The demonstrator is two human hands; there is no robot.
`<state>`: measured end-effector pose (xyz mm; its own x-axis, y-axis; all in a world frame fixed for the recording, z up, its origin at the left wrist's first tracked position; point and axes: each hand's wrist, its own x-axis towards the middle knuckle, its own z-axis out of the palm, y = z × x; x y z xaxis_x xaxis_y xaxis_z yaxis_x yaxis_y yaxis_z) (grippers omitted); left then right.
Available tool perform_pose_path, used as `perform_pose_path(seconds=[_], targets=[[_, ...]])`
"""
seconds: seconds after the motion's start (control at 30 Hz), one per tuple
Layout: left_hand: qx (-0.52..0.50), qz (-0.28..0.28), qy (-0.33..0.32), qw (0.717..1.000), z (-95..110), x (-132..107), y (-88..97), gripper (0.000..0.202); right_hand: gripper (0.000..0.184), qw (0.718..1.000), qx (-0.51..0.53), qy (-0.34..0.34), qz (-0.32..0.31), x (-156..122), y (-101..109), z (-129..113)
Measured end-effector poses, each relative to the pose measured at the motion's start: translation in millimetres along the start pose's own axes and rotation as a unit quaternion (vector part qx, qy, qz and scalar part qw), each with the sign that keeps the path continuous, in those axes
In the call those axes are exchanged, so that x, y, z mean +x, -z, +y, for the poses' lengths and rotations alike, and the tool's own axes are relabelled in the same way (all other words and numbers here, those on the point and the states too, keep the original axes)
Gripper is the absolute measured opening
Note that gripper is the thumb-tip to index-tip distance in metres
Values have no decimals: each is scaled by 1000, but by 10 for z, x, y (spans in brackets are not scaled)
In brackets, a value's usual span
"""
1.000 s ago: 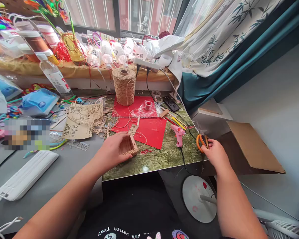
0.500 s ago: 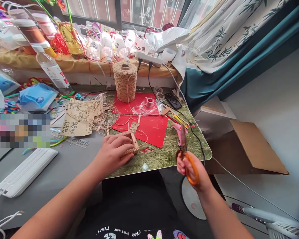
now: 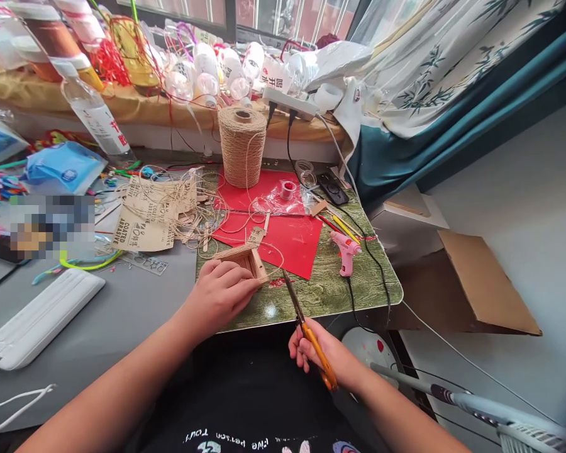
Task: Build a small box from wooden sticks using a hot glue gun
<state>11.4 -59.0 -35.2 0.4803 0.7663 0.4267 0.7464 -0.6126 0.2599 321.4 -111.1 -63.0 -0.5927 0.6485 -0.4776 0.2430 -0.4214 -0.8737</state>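
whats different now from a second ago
The right hand swung the scissors left, from beyond the pink glue gun to beside the wooden box, blades now near the loose twine. The left hand shifted its fingers across the box's near side. Neither hand let go. The glue gun, twine spool and red paper stayed put.

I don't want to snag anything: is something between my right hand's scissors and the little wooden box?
Yes: a loose twine loop lies between the scissors and the wooden box, near the blade tips; touching or not, unclear.
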Motion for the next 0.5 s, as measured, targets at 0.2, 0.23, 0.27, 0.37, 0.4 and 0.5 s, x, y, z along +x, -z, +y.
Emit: perform_pose_path(seconds=[0.2, 0.23, 0.27, 0.37, 0.4, 0.5], targets=[[-20, 2, 12, 1000, 1, -32, -53, 29, 56, 998, -13, -11, -63, -8, -16, -19], [-24, 2, 13, 1000, 1, -34, -54, 28, 56, 998, -24, -13, -51, 4, -25, -44], [-28, 3, 13, 1000, 0, -35, -54, 27, 56, 998, -37, -17, -40, 18, -33, -77], [-34, 7, 15, 999, -2, -28, -46, 24, 55, 996, -78, -40, -26, 63, -43, -201], [-35, 8, 15, 999, -1, -25, -43, 23, 54, 994, -93, -46, -26, 73, -43, -240], [-37, 12, 15, 999, 1, -21, -39, 21, 52, 988, -142, -66, -19, 79, -52, -333]])
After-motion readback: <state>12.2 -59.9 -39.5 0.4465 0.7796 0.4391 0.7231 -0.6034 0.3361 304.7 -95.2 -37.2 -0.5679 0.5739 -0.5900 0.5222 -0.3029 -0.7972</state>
